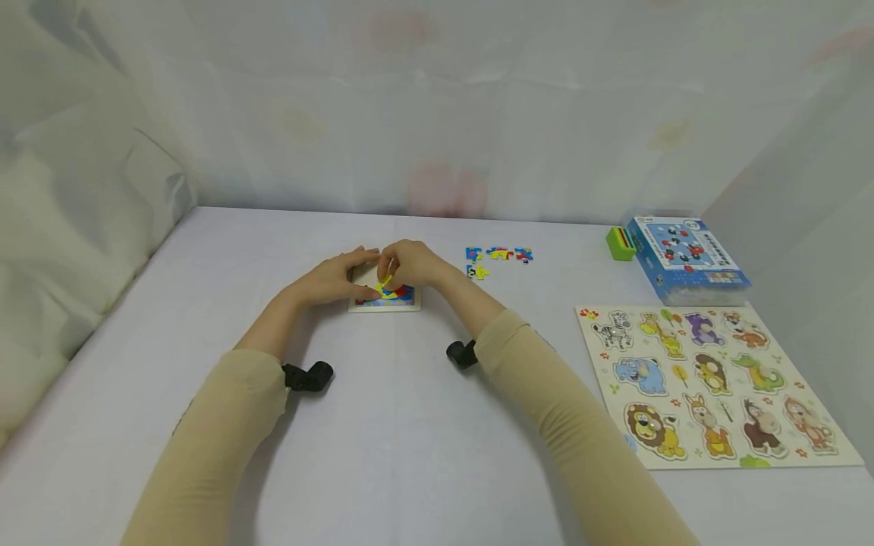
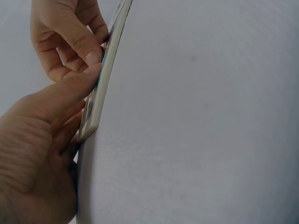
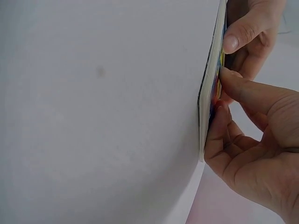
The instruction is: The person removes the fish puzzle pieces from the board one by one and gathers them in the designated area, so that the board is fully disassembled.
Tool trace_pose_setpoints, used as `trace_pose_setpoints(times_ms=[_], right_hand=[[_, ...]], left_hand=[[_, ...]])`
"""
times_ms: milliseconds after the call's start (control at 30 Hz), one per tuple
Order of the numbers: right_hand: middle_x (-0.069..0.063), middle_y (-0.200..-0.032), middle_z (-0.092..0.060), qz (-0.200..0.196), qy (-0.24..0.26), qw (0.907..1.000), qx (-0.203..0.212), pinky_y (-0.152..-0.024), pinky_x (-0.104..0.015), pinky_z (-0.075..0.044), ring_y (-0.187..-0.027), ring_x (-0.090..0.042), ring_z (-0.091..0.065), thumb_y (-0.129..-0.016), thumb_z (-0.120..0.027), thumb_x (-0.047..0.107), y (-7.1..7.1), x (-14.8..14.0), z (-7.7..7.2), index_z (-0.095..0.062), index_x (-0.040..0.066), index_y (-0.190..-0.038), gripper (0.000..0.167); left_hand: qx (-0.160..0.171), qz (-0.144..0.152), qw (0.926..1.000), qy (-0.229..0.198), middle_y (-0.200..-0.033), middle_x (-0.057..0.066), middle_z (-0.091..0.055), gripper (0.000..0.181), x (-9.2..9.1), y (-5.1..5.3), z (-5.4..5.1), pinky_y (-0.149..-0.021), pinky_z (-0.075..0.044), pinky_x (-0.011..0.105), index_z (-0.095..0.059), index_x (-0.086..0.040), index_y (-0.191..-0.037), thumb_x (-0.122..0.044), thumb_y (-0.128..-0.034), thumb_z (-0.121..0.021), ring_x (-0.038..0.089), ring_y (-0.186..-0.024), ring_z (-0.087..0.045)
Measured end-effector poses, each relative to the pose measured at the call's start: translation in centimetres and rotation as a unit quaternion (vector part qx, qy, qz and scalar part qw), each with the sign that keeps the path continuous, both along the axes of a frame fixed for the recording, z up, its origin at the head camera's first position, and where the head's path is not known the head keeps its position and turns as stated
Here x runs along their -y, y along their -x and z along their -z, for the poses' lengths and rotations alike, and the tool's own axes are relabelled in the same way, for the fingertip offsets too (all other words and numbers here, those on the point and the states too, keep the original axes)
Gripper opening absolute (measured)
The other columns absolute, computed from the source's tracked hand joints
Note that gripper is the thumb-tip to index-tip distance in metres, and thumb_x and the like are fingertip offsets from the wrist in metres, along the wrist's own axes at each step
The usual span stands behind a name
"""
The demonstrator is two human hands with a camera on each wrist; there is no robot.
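A small framed puzzle board point(image 1: 369, 307) lies flat near the table's middle, its lower part filled with colourful pieces. My left hand point(image 1: 332, 279) spans the board's left side, fingers extended at the back, thumb on the pieces; in the left wrist view the left hand point(image 2: 46, 121) lies along the frame's edge. Over the board, my right hand point(image 1: 413, 265) pinches a yellow piece point(image 1: 387, 280) between thumb and fingers. From the right wrist view, the right hand point(image 3: 261, 126) has its fingertips at the board's surface, close to the left thumb.
Several loose puzzle pieces point(image 1: 500, 253) lie right of the board. Farther right are a green block point(image 1: 620, 244), a blue box point(image 1: 690, 254) and a large animal puzzle board point(image 1: 724, 387). A white curtain point(image 1: 437, 114) hangs behind the table.
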State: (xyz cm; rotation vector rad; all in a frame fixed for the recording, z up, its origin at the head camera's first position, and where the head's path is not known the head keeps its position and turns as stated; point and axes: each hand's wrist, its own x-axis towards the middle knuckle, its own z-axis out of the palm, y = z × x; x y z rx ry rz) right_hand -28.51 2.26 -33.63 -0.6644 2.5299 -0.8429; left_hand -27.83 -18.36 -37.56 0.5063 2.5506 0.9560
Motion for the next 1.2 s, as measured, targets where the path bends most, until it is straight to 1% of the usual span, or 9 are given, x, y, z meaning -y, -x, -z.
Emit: trace_pose_setpoints(times_ms=[100,233,300,400,633,867,1067,1200], right_hand=[[-0.006,-0.104,-0.065,-0.004,0.001,1.0000,-0.004,-0.080,-0.024,-0.049,-0.095,-0.016,-0.056,-0.084,-0.076,0.008,0.02,0.01,0.10,-0.068,0.008,-0.107,0.025],[-0.006,-0.119,-0.064,-0.016,-0.011,0.9998,-0.006,-0.092,-0.030,-0.052,-0.109,-0.019,-0.057,-0.085,-0.076,0.012,0.09,-0.02,0.23,-0.065,0.009,-0.116,0.033],[-0.006,-0.125,-0.063,-0.024,-0.016,0.9996,-0.007,-0.097,-0.033,-0.052,-0.116,-0.020,-0.057,-0.085,-0.076,0.013,0.11,-0.03,0.26,-0.066,0.010,-0.117,0.034],[-0.006,-0.127,-0.063,-0.032,-0.018,0.9993,-0.006,-0.100,-0.036,-0.052,-0.120,-0.022,-0.056,-0.085,-0.076,0.014,0.14,-0.03,0.32,-0.066,0.010,-0.116,0.033],[-0.007,-0.124,-0.065,-0.025,-0.004,0.9997,-0.007,-0.097,-0.035,-0.053,-0.118,-0.022,-0.057,-0.084,-0.077,0.012,0.10,-0.09,0.36,-0.065,0.010,-0.112,0.031],[-0.008,-0.111,-0.065,-0.022,0.004,0.9997,-0.009,-0.086,-0.030,-0.051,-0.106,-0.020,-0.058,-0.083,-0.078,0.012,-0.04,-0.19,0.30,-0.062,0.011,-0.111,0.032],[-0.006,-0.109,-0.063,-0.014,0.013,0.9998,-0.005,-0.081,-0.026,-0.048,-0.101,-0.017,-0.056,-0.082,-0.079,0.012,-0.09,-0.20,0.36,-0.062,0.011,-0.112,0.034],[-0.002,-0.096,-0.059,-0.007,0.023,0.9997,-0.005,-0.075,-0.024,-0.045,-0.091,-0.014,-0.053,-0.080,-0.081,0.010,-0.09,-0.23,0.40,-0.062,0.011,-0.112,0.037]], left_hand=[[0.000,0.003,1.0000,0.000,-0.169,0.012,-0.010,0.086,-0.01,0.00,-0.04,-0.122,-0.013,0.067,-0.032,-0.023,-0.155,-0.044,-0.0839,-0.075,0.037,-0.157,-0.007],[-0.002,0.003,1.0000,0.004,-0.169,0.011,-0.010,0.086,-0.01,-0.01,-0.07,-0.121,-0.012,0.068,-0.031,-0.024,-0.155,-0.046,-0.0839,-0.074,0.037,-0.157,-0.007],[-0.002,0.000,1.0000,0.004,-0.169,0.009,-0.010,0.086,-0.02,-0.05,-0.05,-0.122,-0.012,0.068,-0.032,-0.026,-0.155,-0.046,-0.0834,-0.075,0.037,-0.157,-0.007],[-0.003,0.000,1.0000,0.003,-0.169,0.010,-0.010,0.085,0.00,-0.12,-0.07,-0.121,-0.012,0.070,-0.032,-0.026,-0.155,-0.046,-0.0834,-0.075,0.039,-0.157,-0.006],[-0.002,0.001,1.0000,0.007,-0.169,0.009,-0.010,0.086,-0.06,-0.16,-0.16,-0.121,-0.012,0.068,-0.031,-0.028,-0.155,-0.047,-0.0837,-0.074,0.037,-0.157,-0.006],[0.000,0.001,1.0000,0.006,-0.169,0.009,-0.009,0.083,-0.13,-0.23,-0.21,-0.121,-0.011,0.070,-0.032,-0.030,-0.154,-0.047,-0.0842,-0.074,0.038,-0.157,-0.005],[-0.002,0.000,1.0000,0.004,-0.169,0.009,-0.010,0.084,-0.05,-0.21,-0.11,-0.120,-0.011,0.070,-0.033,-0.029,-0.154,-0.046,-0.0838,-0.075,0.038,-0.157,-0.005],[-0.002,0.001,1.0000,0.003,-0.169,0.009,-0.010,0.083,-0.06,-0.33,-0.18,-0.120,-0.010,0.071,-0.033,-0.029,-0.154,-0.045,-0.0840,-0.074,0.038,-0.157,-0.005]])
